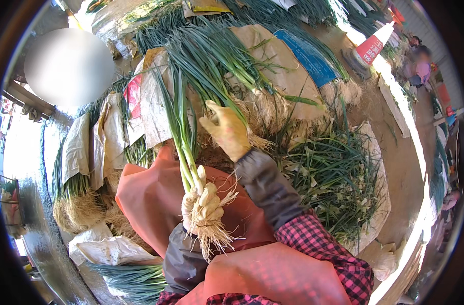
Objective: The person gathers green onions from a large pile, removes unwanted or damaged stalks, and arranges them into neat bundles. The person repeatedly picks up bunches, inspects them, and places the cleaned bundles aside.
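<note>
My left hand (203, 207), in a pale glove, grips the white lower stalks of a small bunch of green onions (186, 156) over the red apron (148, 190). Its fingers wrap around them just above the stringy roots, and the leaves point up and away. Farther forward is my right hand (226, 131) in a yellowish glove, thumb and forefinger apart, beside the roots and stalks of a larger pile of green onions (216, 57). Whether its lower fingers touch a stalk is hidden.
Trimmed green leaves (331, 179) lie heaped on a pale sheet (380, 183) at the right. Sack-wrapped onion bundles (77, 148) stand at the left. A blue sack (308, 57) and a red-and-white cone (373, 45) are farther off. A person (422, 70) is in the right background.
</note>
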{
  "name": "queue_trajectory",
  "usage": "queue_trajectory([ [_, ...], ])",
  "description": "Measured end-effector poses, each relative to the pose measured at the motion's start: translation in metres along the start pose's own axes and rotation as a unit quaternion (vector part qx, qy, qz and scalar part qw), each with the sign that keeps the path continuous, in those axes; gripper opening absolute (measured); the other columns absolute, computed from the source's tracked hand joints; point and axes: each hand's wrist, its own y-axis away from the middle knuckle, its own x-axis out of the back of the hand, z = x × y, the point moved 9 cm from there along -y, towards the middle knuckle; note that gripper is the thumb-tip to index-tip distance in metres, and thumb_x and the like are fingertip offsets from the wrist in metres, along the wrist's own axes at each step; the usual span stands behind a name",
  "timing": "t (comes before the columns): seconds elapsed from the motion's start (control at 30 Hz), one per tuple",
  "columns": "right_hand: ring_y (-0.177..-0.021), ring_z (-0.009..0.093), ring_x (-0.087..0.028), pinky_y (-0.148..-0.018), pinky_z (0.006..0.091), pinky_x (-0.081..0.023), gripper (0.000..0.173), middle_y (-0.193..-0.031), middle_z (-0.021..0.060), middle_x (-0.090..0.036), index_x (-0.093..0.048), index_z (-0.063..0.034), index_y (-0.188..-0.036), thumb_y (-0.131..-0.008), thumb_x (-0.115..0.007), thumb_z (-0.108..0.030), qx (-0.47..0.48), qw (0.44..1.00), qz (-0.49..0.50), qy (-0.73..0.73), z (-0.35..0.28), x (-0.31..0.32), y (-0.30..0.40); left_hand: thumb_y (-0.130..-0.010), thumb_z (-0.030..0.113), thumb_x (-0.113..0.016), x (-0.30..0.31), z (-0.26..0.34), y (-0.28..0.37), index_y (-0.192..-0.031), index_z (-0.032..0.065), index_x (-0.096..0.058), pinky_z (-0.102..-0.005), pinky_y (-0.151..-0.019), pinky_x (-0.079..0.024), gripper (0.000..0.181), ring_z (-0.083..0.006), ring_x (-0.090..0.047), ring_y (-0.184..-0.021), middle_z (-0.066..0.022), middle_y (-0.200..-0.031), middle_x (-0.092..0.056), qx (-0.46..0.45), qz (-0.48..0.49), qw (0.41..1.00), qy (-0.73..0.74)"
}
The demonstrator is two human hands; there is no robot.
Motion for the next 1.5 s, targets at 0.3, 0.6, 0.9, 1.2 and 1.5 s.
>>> queue_trajectory([
  [0.3,-0.092,0.019,-0.063,-0.084,0.0330,-0.053,0.042,-0.109,0.0115,-0.064,-0.054,-0.0055,-0.130,-0.095,-0.061,-0.026,0.006,0.971,0.168,0.169,0.085,0.027,-0.009,-0.098,0.014,-0.050,-0.082,0.010,0.007,-0.138,0.0147,-0.044,-0.0278,-0.051,-0.042,0.041,-0.0126,-0.045,-0.054,-0.0028,-0.080,-0.048,-0.024,-0.094,0.993,-0.065],
  [0.6,-0.082,0.026,-0.067,-0.073,0.0392,-0.051,0.039,-0.090,0.0161,-0.069,-0.065,-0.0051,-0.109,-0.091,-0.064,-0.039,-0.212,0.975,0.015,0.061,0.147,0.009,0.067,-0.089,0.005,-0.061,0.055,0.014,-0.062,-0.121,0.0064,-0.054,-0.0387,-0.080,-0.056,0.033,-0.0231,-0.063,-0.101,-0.0091,-0.118,-0.061,-0.071,0.171,0.956,-0.228],
  [0.9,-0.089,0.028,-0.063,-0.080,0.0366,-0.051,0.048,-0.095,0.0135,-0.066,-0.066,0.0004,-0.105,-0.090,-0.066,-0.045,-0.215,0.961,-0.153,-0.086,0.104,-0.003,0.116,-0.086,0.000,-0.067,0.120,-0.007,-0.029,-0.105,0.0034,-0.059,-0.0278,-0.070,-0.054,0.022,-0.0127,-0.063,-0.079,-0.0036,-0.093,-0.065,-0.075,0.337,0.866,-0.362],
  [1.2,-0.083,0.038,-0.067,-0.072,0.0423,-0.052,0.039,-0.090,0.0194,-0.070,-0.068,-0.0030,-0.098,-0.090,-0.064,-0.041,-0.170,0.985,0.003,-0.004,0.083,-0.004,0.065,-0.084,-0.005,-0.064,0.113,0.005,-0.028,-0.108,0.0033,-0.059,-0.0260,-0.075,-0.051,0.027,-0.0112,-0.060,-0.081,-0.0015,-0.093,-0.063,-0.179,0.336,0.818,-0.431],
  [1.5,-0.070,0.006,-0.055,-0.061,0.0226,-0.044,0.020,-0.085,-0.0002,-0.063,-0.060,-0.0031,-0.103,-0.102,-0.051,-0.021,-0.317,0.926,-0.085,-0.188,0.062,0.046,0.188,-0.084,-0.003,-0.064,0.117,0.005,-0.027,-0.102,0.0020,-0.058,-0.0263,-0.067,-0.052,0.020,-0.0133,-0.060,-0.071,-0.0035,-0.086,-0.062,-0.193,0.347,0.819,-0.414],
])
